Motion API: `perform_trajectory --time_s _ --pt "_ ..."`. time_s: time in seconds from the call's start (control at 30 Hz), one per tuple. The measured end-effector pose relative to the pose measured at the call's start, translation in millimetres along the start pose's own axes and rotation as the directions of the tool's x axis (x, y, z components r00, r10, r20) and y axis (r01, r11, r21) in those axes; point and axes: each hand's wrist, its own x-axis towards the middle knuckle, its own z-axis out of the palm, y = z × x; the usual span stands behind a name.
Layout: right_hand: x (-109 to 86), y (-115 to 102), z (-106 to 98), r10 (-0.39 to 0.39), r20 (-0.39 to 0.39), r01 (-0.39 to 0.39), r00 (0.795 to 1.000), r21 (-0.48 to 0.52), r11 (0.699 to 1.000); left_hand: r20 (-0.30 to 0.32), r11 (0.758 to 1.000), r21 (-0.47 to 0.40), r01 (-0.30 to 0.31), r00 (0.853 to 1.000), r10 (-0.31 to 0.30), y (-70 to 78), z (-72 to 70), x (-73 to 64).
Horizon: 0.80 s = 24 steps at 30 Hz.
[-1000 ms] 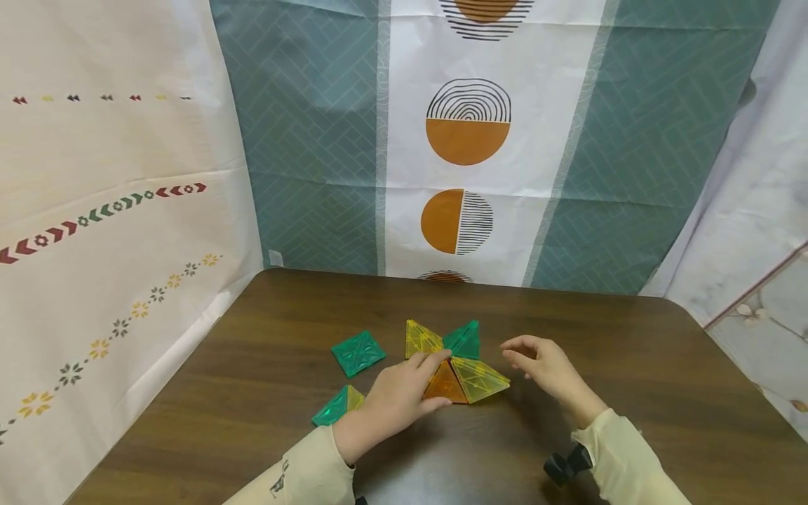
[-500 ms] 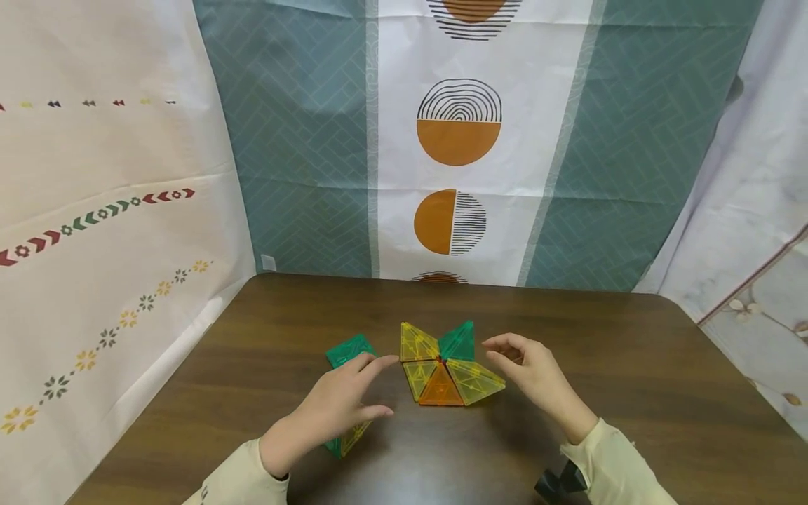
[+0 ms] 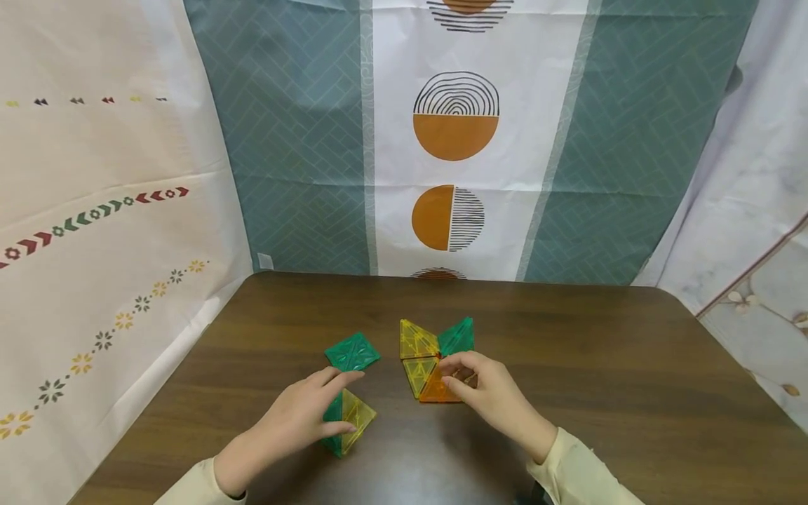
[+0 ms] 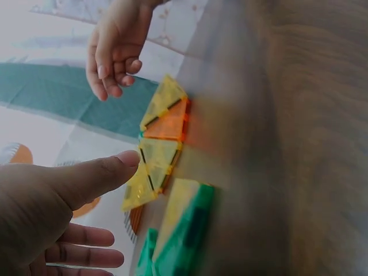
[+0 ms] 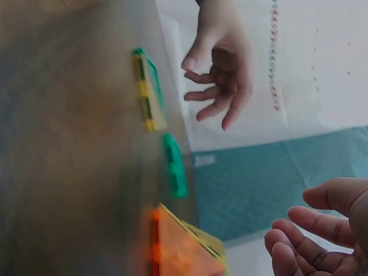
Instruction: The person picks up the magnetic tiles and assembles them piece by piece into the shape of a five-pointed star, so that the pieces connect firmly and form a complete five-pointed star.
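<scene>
A fan of see-through triangular magnetic tiles lies mid-table in the head view: two yellow tiles [image 3: 416,340] on its left, an orange tile [image 3: 435,391] at the front and a green tile [image 3: 459,335] at the back. Over its right side hovers my right hand [image 3: 495,393], fingers loosely bent and holding nothing; it hides the yellow tile [image 4: 164,102] there, which the left wrist view shows. My left hand [image 3: 293,414], fingers spread and bare, is above a joined pair, a green triangle [image 3: 332,443] and a yellow triangle [image 3: 357,419]. In the right wrist view that hand appears apart from them.
A green square [image 3: 353,351] of tile lies behind the left hand. The brown wooden table [image 3: 568,337] meets a patterned curtain [image 3: 303,140] at the back, with light cloths at both sides.
My left hand has withdrawn from the fan toward the left, to the green-and-yellow pair. My right hand has moved left, over the fan. The camera has shifted slightly.
</scene>
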Motion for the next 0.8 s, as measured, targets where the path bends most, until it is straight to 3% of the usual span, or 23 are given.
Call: perform_trajectory --time_s 0.33,0.6,0.8 --pt "4.6 -5.0 35.3 -0.092 0.097 0.086 0.991 0.063 0.994 -0.010 0.997 0.042 0.060 0.998 -0.060 -5.4 6.9 -22.0" --pt "12.8 -9.1 58.6 -0.082 0.172 0.071 0.982 0.070 0.995 0.007 0.994 0.062 0.086 0.996 -0.087 -3.4 14.6 -29.1" --pt "18.6 -9.5 73.4 -0.074 0.227 0.062 0.971 0.056 0.996 -0.014 0.995 0.047 0.089 0.996 -0.089 -2.8 21.2 -32.8"
